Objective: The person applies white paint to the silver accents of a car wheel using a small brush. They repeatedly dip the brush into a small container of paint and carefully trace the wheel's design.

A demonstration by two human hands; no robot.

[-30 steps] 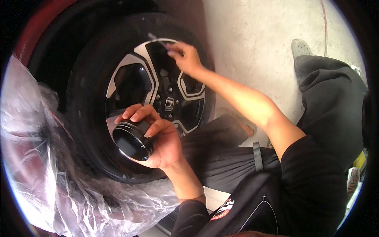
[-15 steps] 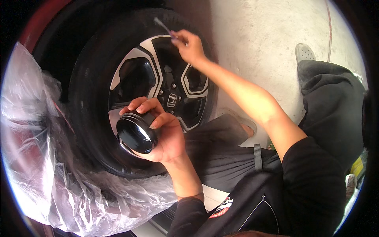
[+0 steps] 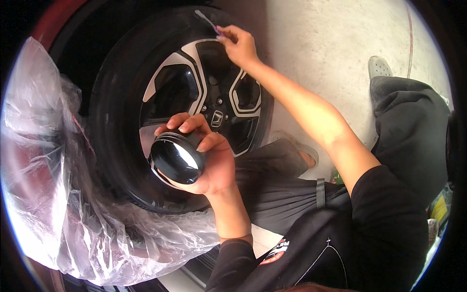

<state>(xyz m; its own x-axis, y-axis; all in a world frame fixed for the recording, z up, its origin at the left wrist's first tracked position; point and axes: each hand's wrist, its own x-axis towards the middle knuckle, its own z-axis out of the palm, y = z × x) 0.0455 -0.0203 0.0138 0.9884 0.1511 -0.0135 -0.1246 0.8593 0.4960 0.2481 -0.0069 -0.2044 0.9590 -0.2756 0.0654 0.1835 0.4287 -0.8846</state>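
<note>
Head view: a person's right hand [image 3: 242, 48] pinches a slim brush [image 3: 206, 20] by its purple end — fingertips closed; the brush's long axis runs up and left from them, pale tip over the upper tyre [image 3: 116, 112], contact unclear; the left hand [image 3: 216, 160], lower and farther off, curls part-open around a round black container [image 3: 176, 160] — before the silver-and-black wheel [image 3: 209, 104].
</note>
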